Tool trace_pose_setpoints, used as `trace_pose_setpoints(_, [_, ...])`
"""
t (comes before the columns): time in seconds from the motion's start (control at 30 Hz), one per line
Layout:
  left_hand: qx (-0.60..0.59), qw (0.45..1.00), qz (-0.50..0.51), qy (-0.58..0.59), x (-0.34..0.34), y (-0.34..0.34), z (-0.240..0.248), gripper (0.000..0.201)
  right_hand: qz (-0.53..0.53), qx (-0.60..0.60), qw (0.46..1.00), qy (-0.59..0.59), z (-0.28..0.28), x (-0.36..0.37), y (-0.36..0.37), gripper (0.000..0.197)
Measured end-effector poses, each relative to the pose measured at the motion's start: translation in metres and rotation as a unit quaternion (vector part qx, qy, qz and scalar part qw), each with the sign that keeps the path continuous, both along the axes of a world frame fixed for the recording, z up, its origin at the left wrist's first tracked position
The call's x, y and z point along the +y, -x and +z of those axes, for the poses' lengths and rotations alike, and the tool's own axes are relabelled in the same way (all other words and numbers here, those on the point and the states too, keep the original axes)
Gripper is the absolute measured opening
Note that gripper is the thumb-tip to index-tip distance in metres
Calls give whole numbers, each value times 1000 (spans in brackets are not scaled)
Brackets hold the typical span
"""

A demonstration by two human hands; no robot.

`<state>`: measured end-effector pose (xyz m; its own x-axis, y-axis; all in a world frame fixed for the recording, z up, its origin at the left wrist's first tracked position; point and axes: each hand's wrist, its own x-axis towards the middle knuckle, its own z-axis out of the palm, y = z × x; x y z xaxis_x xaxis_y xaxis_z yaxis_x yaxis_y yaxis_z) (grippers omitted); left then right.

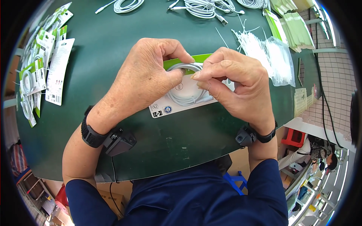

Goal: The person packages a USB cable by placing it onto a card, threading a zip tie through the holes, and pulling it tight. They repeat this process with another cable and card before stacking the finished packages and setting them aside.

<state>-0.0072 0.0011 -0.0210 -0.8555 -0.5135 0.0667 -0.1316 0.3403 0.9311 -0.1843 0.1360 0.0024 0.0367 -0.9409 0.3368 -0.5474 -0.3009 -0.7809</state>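
A white and green packaging card (156, 107) lies in front of me on the table, and a coil of light grey cable (184, 101) rests on it. With finger and thumb bent over the coil's upper left part, my left hand (149, 73) grips the cable. My right hand (237, 77) is closed in a pinch at the coil's upper right, its fingertips close to the cable and the card. Whatever is in that pinch is too small or too hidden to tell.
White cable ties (252, 47) lie loose beside a clear bag (281, 60) at right. Behind them stand stacks of green cards (296, 30). Several carded cables (36, 73) pile up at far left, and loose coiled cables (200, 8) lie along the back.
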Motion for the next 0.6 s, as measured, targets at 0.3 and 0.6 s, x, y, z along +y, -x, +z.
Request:
trace_pose_setpoints(0.3, [26, 999, 9, -17, -3, -2, 5, 18, -63, 135, 968, 201, -3, -2, -6, 30])
trace_pose_setpoints(0.6, [31, 999, 19, -36, -3, -3, 10, 16, -42, 165, 949, 267, -10, -3, -5, 34])
